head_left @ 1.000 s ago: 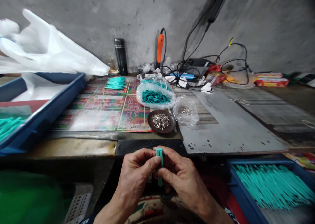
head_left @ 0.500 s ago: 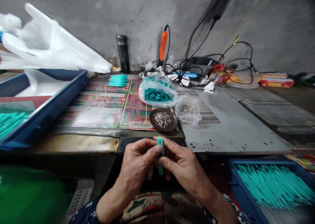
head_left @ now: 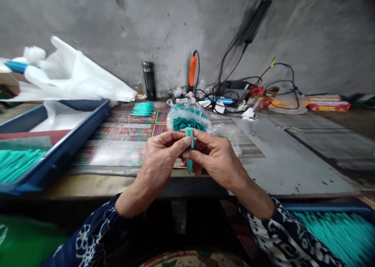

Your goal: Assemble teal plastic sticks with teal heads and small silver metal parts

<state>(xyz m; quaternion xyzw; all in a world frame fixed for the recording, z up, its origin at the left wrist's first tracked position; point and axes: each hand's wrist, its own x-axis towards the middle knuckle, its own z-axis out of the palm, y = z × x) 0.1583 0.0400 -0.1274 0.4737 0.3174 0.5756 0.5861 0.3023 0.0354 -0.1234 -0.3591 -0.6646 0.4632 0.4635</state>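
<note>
A slim teal plastic piece (head_left: 189, 132) with a slot near its top stands upright between my two hands, above the table's front edge. My left hand (head_left: 161, 153) pinches it with thumb and fingertips from the left. From the right, my right hand (head_left: 216, 153) grips the same piece, its thumb lower down. The lower end of the piece pokes out below the fingers. Just behind the hands sits a clear plastic bag (head_left: 172, 118) of darker teal parts. A second, smaller clear bag (head_left: 231, 136) lies to its right, partly covered by my right hand.
A blue tray (head_left: 74, 149) with long teal pieces is on the left, and a blue bin (head_left: 328, 205) of them at lower right. A row of teal pieces (head_left: 143, 109), a black flask (head_left: 149, 80), an orange-handled tool (head_left: 192, 70) and tangled cables (head_left: 219, 79) line the back.
Both hands have risen and moved forward over the table with the teal piece between them. They now hide the brown dish of small metal parts. The camera view has tilted up.
</note>
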